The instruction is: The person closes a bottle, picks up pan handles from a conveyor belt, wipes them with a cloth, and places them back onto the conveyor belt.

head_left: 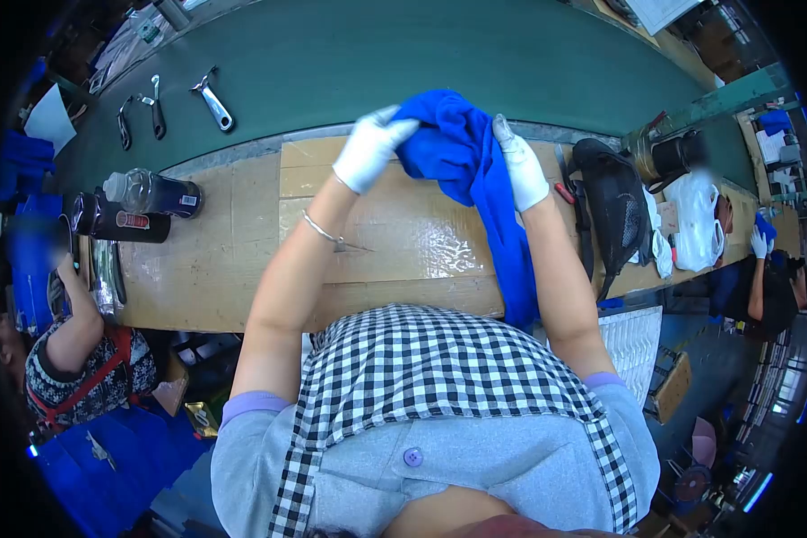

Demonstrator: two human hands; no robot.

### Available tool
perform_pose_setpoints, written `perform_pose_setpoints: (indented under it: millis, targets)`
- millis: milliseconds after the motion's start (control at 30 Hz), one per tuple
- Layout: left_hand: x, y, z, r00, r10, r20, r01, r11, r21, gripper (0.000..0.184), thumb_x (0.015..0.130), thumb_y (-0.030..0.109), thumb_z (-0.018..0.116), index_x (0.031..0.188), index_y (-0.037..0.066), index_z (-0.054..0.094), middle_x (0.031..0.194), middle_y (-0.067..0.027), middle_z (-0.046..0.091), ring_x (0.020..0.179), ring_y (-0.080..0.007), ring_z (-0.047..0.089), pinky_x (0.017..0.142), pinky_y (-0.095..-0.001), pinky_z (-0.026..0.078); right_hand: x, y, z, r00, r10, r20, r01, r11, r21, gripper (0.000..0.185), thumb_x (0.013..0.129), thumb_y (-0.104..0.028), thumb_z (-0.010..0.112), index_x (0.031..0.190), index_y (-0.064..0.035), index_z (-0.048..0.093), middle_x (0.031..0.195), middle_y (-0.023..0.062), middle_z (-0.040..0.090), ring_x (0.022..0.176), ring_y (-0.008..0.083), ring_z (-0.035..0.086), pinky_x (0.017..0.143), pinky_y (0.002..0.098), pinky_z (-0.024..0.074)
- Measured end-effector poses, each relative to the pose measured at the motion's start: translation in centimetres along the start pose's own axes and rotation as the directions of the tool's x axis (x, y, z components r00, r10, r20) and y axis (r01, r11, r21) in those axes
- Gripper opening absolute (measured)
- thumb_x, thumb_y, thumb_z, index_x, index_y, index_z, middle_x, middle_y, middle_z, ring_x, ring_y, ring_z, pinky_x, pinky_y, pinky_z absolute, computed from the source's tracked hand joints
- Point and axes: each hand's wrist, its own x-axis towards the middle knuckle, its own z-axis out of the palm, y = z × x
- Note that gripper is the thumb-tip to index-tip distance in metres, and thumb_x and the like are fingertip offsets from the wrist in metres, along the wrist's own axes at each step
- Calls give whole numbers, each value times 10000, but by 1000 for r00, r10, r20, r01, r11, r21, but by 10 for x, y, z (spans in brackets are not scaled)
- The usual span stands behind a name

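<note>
A bunched blue cloth [453, 148] is held up between my two white-gloved hands, above the far edge of the cardboard-covered bench. My left hand [370, 151] has its fingers closed on the left side of the cloth. On the right, my right hand [520, 163] grips the cloth's other side, its glove darkened at the fingertips. One long end of the cloth hangs down inside my right forearm toward the checked apron [439, 368]. What lies within the folds is hidden.
Beyond the cardboard [224, 260] runs a green belt surface [332, 63] carrying several metal crank-like parts [213, 103]. Bottles [157, 193] stand at left; a black bag [610, 197] and white plastic bag [693, 220] lie right. Other people [90, 359] sit at both sides.
</note>
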Motion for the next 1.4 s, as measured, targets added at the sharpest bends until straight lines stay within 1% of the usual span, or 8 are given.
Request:
perform_pose_setpoints:
  millis: [167,333,567,767,867,967,1100,1400]
  targets:
    - [-4,31,-47,948,-16,-317,10,1000,-21,314,1001,224,568,1098,-69,629,1017,-96,697,869,-148,663,800,-277,545,-28,32,-16,967,-240,-81,132,751,-647,775,884,-268,676,1473,69,302,1397,243,507,1291,295,507,1081,372,392]
    - [-14,34,-84,921,-21,-388,-11,997,-80,366,1011,308,550,1070,-46,624,1015,-96,695,863,-152,663,779,-285,545,-71,86,21,956,-279,90,57,-124,-991,761,776,-282,766,1371,61,439,1225,240,601,1179,417,544,1041,446,412]
    - [-34,38,-110,892,-17,-452,24,1000,9,476,1032,393,482,1123,-48,636,1037,-97,686,888,-151,652,786,-273,532,-33,-25,-47,958,-266,-107,156,798,-581,303,932,-243,619,1062,23,684,975,69,700,878,151,634,806,295,502]
    - [-72,30,-112,983,64,-170,-120,931,-344,490,1040,436,427,1317,48,538,1272,-46,597,1160,-141,543,1024,-334,427,-47,-133,14,992,-124,24,89,550,-830,388,944,-280,632,1116,66,664,981,48,689,864,112,618,797,271,510]
    - [-97,8,-152,986,-126,106,104,977,188,396,991,354,528,1149,22,672,1141,-46,667,1068,-164,596,994,-324,438,-66,-118,7,996,93,-2,-36,371,-928,340,878,-214,664,1097,45,680,950,88,699,882,142,632,837,296,509]
    - [-111,30,-117,954,-291,67,158,682,714,394,928,316,648,1131,-20,684,1108,-49,687,1042,-166,601,956,-325,462,-81,-80,-32,923,373,-96,-157,137,-978,346,825,-215,724,1084,12,696,914,128,709,844,180,658,828,300,519]
    - [-127,15,-128,964,-59,-261,177,872,456,252,949,193,613,1087,-4,688,1162,-84,673,1084,-160,603,995,-308,445,-94,-41,-30,923,282,-262,-298,96,-950,382,800,-205,740,1114,3,683,996,159,708,915,248,682,851,327,523]
    - [-129,8,-59,987,159,31,-97,427,899,399,666,252,811,1036,119,738,1133,-92,601,1105,-287,542,981,-405,436,-32,85,64,865,-144,481,451,-198,-870,529,729,-315,751,1205,-125,620,1141,102,618,1100,299,559,904,433,452]
